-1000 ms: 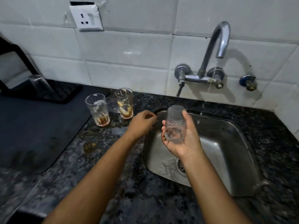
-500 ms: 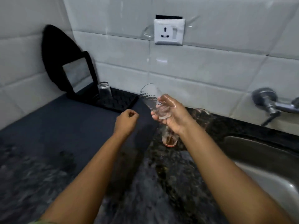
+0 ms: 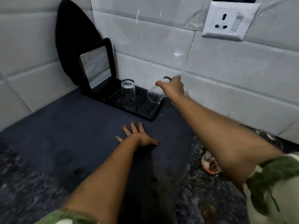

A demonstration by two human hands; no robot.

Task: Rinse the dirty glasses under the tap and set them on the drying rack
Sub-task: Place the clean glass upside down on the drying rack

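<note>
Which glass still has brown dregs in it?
The glass on the granite under the right forearm; both glasses at the rack look clear.

A: Dim overall, with a cool grey cast. The white tiled wall (image 3: 161, 50) is the brightest area, across the top of the frame.

B: Any glare?

A: Small streaks of reflected light on the tiles at upper centre, and a soft sheen near the socket (image 3: 229, 21) at upper right. The mirror (image 3: 96, 67) at upper left reflects a pale patch.

B: Sharpness?

A: Soft everywhere. The lower edge and the right edge are smeared by motion, and the dark mat (image 3: 64, 135) in the middle shows blotchy noise.

B: Distortion?

A: Wide-angle bending: tile lines curve at the left edge.
</note>
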